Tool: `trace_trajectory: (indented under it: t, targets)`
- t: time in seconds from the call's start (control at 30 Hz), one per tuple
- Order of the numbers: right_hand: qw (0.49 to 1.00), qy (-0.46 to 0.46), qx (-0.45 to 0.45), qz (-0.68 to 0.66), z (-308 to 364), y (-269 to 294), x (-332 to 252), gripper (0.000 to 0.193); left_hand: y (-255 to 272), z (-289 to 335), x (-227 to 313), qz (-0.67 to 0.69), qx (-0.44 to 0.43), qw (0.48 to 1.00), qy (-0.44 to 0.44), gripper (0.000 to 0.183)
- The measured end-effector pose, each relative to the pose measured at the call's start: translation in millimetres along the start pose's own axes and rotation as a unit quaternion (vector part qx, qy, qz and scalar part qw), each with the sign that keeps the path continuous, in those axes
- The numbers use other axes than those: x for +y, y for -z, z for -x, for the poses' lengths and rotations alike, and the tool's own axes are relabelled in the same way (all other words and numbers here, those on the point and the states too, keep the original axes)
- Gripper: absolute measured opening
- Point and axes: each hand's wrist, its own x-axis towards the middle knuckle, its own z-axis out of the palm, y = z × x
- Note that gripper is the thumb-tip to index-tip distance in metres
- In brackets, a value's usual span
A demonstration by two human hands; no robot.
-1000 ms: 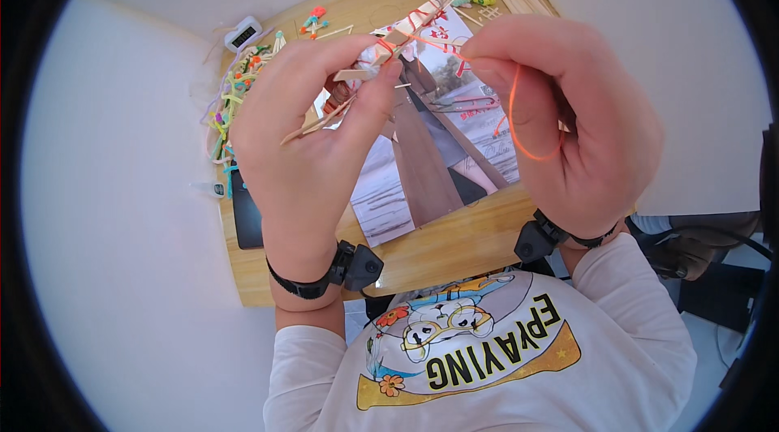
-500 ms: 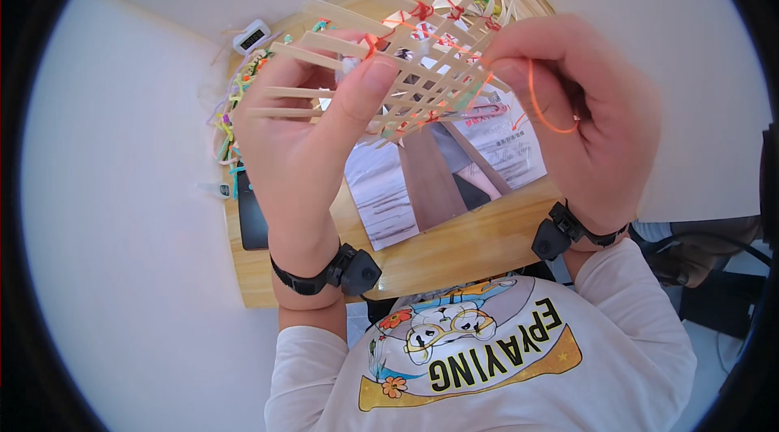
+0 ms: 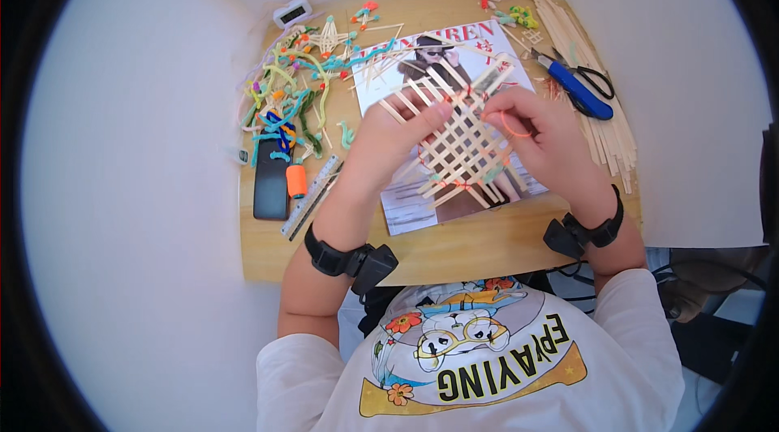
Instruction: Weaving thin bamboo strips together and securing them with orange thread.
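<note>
A lattice woven from pale wooden strips [image 3: 464,142] is held a little above a printed magazine sheet [image 3: 406,209], its face turned up toward me. Red and orange ties knot some crossings along its edges. My left hand [image 3: 393,140] grips the upper left edge, thumb on top and fingers underneath. At the upper right edge my right hand [image 3: 548,140] pinches an orange cord [image 3: 516,125], which loops out in front of the fingers. Where the cord enters the lattice, my right fingertips cover it.
Colourful fuzzy stems [image 3: 281,120] crowd the table's left, near a black phone [image 3: 270,189], an orange thread spool [image 3: 297,181] and a ruler [image 3: 299,217]. On the right lie a blue-handled tool [image 3: 586,99], black-handled scissors [image 3: 607,85] and loose strips [image 3: 615,148]. A white timer [image 3: 292,12] stands behind.
Both hands have come down toward the table with the lattice, which has tilted from a steep angle to a flatter one. The right hand still pinches the orange cord.
</note>
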Motion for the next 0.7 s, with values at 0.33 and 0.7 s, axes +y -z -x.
trace_trajectory:
  t: [0.33, 0.7]
  targets:
    - [0.994, -0.036, -0.101, 0.024, 18.8, -24.8, 49.4, 0.009, 9.7, -3.4, -50.8, 0.018, -0.026, 0.994, 0.103, 0.025]
    - [0.992, 0.013, -0.126, 0.012, 20.1, -27.8, 66.3, 0.008, 32.0, -7.4, -37.4, -0.021, -0.180, 0.974, 0.138, 0.040]
